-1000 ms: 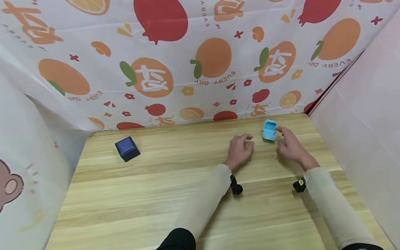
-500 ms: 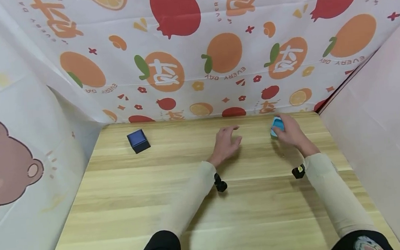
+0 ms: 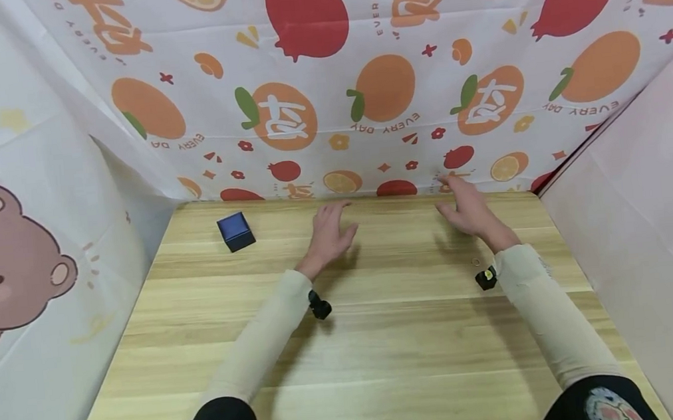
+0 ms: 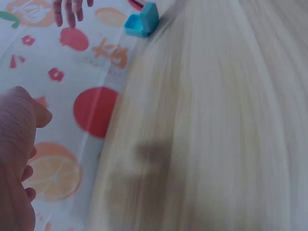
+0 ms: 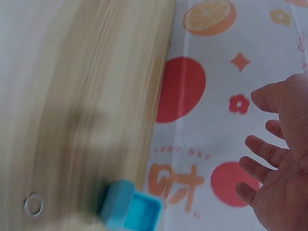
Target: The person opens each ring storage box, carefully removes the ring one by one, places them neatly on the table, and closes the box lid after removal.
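My left hand (image 3: 326, 233) hovers over the back of the wooden table, fingers spread and holding nothing. To its left sits a dark navy ring box (image 3: 235, 231) with its lid down. My right hand (image 3: 467, 208) is raised near the back edge, also with nothing in its fingers. It hides a light blue ring box in the head view. That light blue ring box (image 5: 130, 207) shows in the right wrist view with its lid up, on the table by the patterned cloth. A thin silver ring (image 5: 33, 204) lies flat on the wood a short way from it.
A fruit-print cloth (image 3: 386, 92) hangs along the back edge of the table (image 3: 384, 339). White cloth (image 3: 44, 162) with a bear print walls the left side, and a pale panel (image 3: 649, 209) the right.
The right hand, which had its fingers around the light blue ring box, has let go and lifted away to the left. The left hand has moved left, closer to the navy box.
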A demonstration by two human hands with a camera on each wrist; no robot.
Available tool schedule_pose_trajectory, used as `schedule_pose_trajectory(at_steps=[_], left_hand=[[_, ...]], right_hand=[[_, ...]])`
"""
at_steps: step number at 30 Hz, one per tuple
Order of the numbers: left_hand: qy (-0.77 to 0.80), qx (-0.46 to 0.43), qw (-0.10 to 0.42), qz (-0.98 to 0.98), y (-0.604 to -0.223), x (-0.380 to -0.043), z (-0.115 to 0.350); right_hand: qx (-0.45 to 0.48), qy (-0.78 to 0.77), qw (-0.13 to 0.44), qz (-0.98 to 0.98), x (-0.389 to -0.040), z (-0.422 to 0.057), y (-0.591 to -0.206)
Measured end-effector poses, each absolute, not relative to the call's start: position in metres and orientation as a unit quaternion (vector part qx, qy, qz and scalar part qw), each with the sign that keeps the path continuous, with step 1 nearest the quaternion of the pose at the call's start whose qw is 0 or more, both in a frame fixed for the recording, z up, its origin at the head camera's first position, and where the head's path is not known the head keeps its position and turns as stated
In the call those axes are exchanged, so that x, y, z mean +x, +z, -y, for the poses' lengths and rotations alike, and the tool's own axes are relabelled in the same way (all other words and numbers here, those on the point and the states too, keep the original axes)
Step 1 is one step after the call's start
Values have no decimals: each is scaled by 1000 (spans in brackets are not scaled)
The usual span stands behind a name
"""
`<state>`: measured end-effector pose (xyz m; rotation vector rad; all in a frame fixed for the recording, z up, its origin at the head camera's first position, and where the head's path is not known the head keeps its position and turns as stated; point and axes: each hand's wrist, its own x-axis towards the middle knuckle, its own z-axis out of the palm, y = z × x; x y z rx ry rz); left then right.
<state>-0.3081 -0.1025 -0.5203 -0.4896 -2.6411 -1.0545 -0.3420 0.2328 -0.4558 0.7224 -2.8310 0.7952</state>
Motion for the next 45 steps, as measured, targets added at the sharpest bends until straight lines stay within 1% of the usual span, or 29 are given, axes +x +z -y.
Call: schedule_pose_trajectory(at_steps=[7, 11, 18, 22, 26, 30, 35, 41, 45], left_hand=[[-346, -145, 137, 917, -504, -296, 157], [-354, -130, 139, 916, -502, -287, 188], [-349, -86, 167, 918, -507, -260, 257], [-340, -43, 190, 920, -515, -246, 295], [-335, -3, 209, 919, -523, -234, 321], [-337, 16, 205, 919, -528, -227, 335], [-343, 23, 197, 918, -529, -225, 343], [-361, 33, 156, 919, -533, -230, 342], [-368, 51, 131, 919, -540, -235, 342]], right_hand=[[267, 265, 47, 925, -349, -196, -442], [279, 259, 36, 924, -351, -173, -442], [318, 229, 8, 920, -349, -124, -451], [322, 237, -16, 916, -348, -99, -457], [322, 242, -34, 915, -347, -77, -463], [340, 229, -31, 912, -346, -55, -469], [360, 239, -37, 901, -346, -30, -476], [374, 236, -33, 896, -345, -10, -489], [372, 242, -51, 895, -343, 2, -496]])
